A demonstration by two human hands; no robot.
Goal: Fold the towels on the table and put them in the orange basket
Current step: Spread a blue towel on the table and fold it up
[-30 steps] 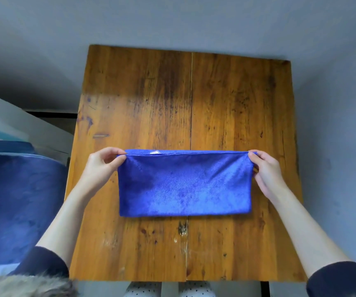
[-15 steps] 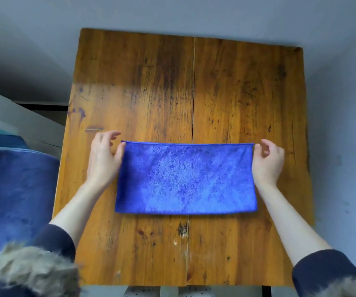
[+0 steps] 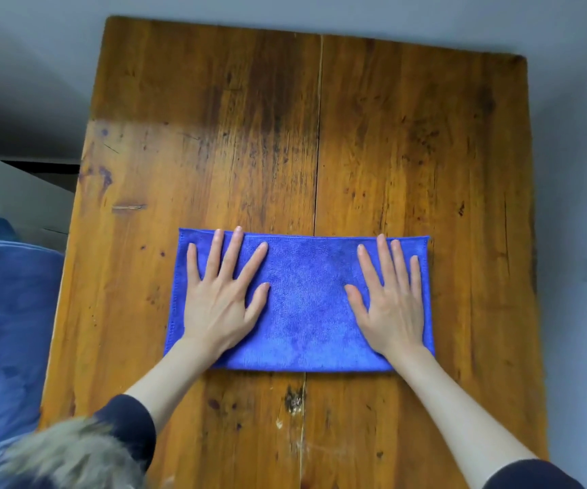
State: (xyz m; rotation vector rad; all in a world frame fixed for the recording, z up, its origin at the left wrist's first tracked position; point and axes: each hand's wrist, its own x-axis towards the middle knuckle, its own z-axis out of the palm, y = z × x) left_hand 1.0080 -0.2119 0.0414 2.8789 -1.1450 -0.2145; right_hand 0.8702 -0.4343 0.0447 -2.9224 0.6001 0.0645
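Observation:
A blue towel (image 3: 306,305), folded into a long rectangle, lies flat on the wooden table (image 3: 285,135) near its front half. My left hand (image 3: 223,298) presses flat on the towel's left part with fingers spread and straight. My right hand (image 3: 389,301) presses flat on its right part the same way. No orange basket is in view.
A dark blue cushioned seat (image 3: 6,333) stands left of the table, with a white ledge (image 3: 9,192) behind it. A fur-trimmed dark sleeve (image 3: 73,457) shows at the bottom left. Grey floor surrounds the table's far and right edges.
Both hands let go of the towel's far corners and moved inward onto it, now lying flat with spread fingers. The towel's top layer has settled flat on the table.

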